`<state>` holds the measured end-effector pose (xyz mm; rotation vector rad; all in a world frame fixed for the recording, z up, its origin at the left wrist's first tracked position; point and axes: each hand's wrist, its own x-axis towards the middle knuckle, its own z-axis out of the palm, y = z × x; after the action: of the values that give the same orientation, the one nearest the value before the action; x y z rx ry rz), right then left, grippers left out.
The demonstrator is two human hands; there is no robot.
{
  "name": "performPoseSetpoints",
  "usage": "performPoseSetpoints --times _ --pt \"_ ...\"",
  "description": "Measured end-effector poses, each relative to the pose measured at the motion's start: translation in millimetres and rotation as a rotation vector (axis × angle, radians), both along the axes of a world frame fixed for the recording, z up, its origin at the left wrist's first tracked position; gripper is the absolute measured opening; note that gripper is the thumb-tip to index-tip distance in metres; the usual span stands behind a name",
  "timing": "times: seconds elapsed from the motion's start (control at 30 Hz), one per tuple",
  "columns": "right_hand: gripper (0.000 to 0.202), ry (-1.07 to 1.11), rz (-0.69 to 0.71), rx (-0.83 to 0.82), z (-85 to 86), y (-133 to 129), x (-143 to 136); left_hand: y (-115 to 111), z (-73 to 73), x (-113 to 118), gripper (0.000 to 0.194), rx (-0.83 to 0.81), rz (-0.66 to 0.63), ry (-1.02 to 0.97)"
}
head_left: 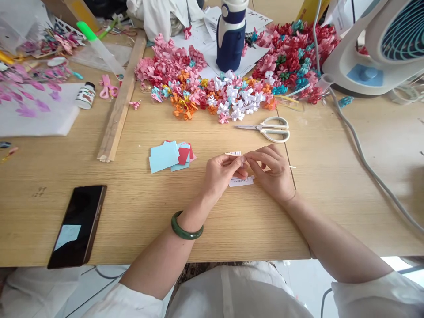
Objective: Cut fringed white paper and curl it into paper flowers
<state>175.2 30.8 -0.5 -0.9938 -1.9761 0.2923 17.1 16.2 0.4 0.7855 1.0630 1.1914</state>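
Note:
My left hand [220, 173] and my right hand [273, 173] meet at the fingertips over the table, both pinched closed. A thin pale strip [232, 154] sticks out from the left fingers; what the right fingertips pinch is too small to make out. Beneath the hands lies a white slip with printed letters [241, 182], partly covered. To the left is a small pile of light blue and red paper cards [164, 156]. White-handled scissors [274, 129] rest just beyond my right hand. Another short pale strip [292, 167] lies to the right of it.
Heaps of small curled paper flowers [232, 99] spread across the back, around a dark blue bottle [231, 39]. A wooden bar [122, 101] and a phone [77, 225] lie left. At right are a fan [367, 73] and its grey cable [364, 157].

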Motion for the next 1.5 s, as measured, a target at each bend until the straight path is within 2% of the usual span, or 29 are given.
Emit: performPoseSetpoints --times 0.2,0.57,0.87,1.17,1.5 --pt "0.016 0.089 0.050 -0.135 -3.0 -1.0 -2.5 0.3 -1.7 -1.1 0.030 0.054 -0.010 0.029" --pt "0.013 0.098 0.045 -0.107 0.2 -2.4 -2.9 -1.0 0.7 -3.2 0.027 0.095 -0.043 0.083" --pt "0.012 0.077 0.028 -0.023 -1.3 -2.4 -1.7 -0.7 1.1 -2.8 0.036 0.043 -0.052 0.071" --pt "0.012 0.069 0.015 -0.125 2.3 -4.7 -3.9 -0.5 -0.6 -0.8 0.029 0.035 -0.032 0.033" --pt "0.007 0.075 0.027 -0.167 4.0 -3.1 -4.9 -0.7 -1.2 -1.1 0.021 0.030 -0.047 0.140"
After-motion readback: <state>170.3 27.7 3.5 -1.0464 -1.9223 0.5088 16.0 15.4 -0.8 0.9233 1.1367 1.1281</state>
